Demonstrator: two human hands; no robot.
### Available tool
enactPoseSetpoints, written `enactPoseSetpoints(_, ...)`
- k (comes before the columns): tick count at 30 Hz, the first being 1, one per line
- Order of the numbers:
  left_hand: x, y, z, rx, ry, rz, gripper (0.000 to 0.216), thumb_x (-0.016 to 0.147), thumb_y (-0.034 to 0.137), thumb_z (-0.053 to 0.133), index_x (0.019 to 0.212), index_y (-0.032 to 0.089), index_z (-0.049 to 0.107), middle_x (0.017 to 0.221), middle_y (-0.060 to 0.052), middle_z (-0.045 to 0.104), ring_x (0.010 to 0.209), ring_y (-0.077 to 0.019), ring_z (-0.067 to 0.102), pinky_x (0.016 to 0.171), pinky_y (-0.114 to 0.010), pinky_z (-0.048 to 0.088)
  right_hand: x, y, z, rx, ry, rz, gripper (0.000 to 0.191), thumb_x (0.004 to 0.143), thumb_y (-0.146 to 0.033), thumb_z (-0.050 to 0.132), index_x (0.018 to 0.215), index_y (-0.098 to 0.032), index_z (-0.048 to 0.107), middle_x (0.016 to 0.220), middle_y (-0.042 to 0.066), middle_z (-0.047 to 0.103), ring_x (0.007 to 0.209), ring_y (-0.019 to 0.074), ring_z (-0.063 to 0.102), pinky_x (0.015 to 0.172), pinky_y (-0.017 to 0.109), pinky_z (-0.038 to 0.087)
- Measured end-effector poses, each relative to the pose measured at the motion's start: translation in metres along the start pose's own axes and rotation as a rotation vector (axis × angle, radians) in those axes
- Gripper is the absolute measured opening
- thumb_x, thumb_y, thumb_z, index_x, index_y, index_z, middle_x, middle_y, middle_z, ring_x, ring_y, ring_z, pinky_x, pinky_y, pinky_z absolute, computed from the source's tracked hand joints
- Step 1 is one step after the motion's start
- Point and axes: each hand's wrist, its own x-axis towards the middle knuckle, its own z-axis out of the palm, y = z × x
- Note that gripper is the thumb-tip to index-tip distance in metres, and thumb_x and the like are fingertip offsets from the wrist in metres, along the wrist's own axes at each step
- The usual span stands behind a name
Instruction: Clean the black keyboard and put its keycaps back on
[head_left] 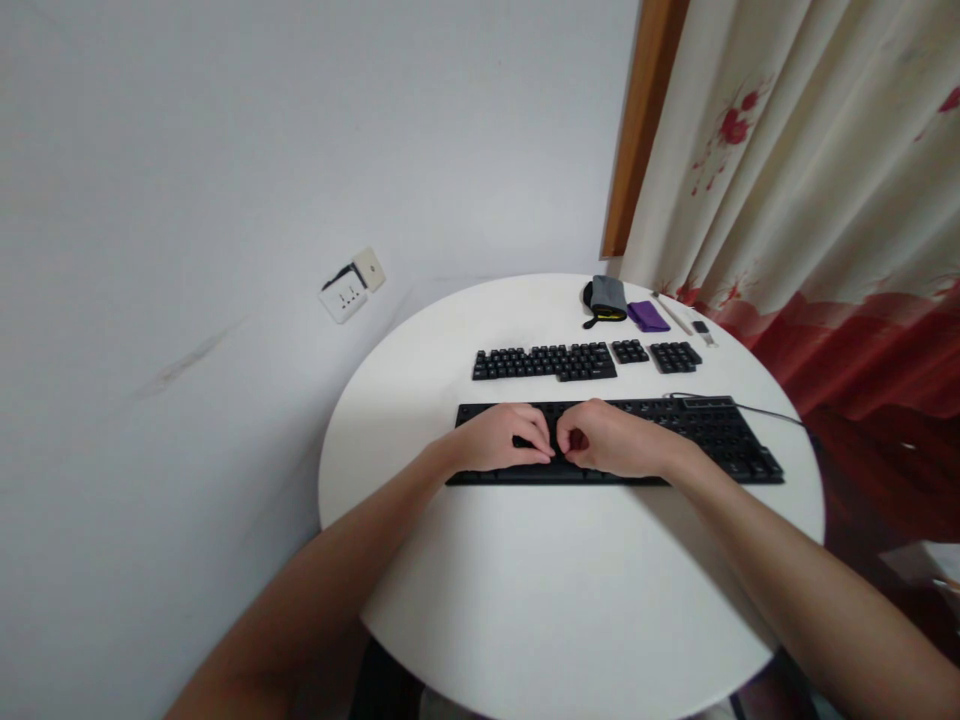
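A black keyboard (720, 430) lies across the middle of the round white table (570, 590). Both my hands rest on its left half, close together and almost touching. My left hand (499, 440) has its fingers curled down onto the keyboard. My right hand (619, 440) is curled too, thumb and fingers pinched toward the left hand. What either hand grips is hidden. Behind the keyboard, black keycaps (546, 361) lie in neat groups laid out like a keyboard, with two smaller groups (675, 356) to the right.
At the table's far edge lie a grey pouch (606, 298), a purple cloth (646, 316), a thin stick and a small tool (700, 328). The keyboard's cable (772, 412) runs off to the right. A wall socket (345, 295) is at left, a curtain (810, 200) at right.
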Motion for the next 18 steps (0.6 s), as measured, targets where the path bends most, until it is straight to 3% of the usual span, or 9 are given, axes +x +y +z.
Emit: enactPoseSetpoints(18,0.0006,-0.0017,0.0004,0.008,-0.009,-0.004,0.011,0.088,0.024,0.071,0.093,0.021,0.08,0.097,-0.006,0.072,0.09,-0.0153,0.066,0.087,-0.027,0.049,0.0021,0.0,0.0024,0.013,0.019,-0.024,0.019,0.073,-0.006,0.057,0.08,-0.017,0.071,0.074,0.001,0.07,0.063,0.0122,0.057,0.059,0.023,0.039)
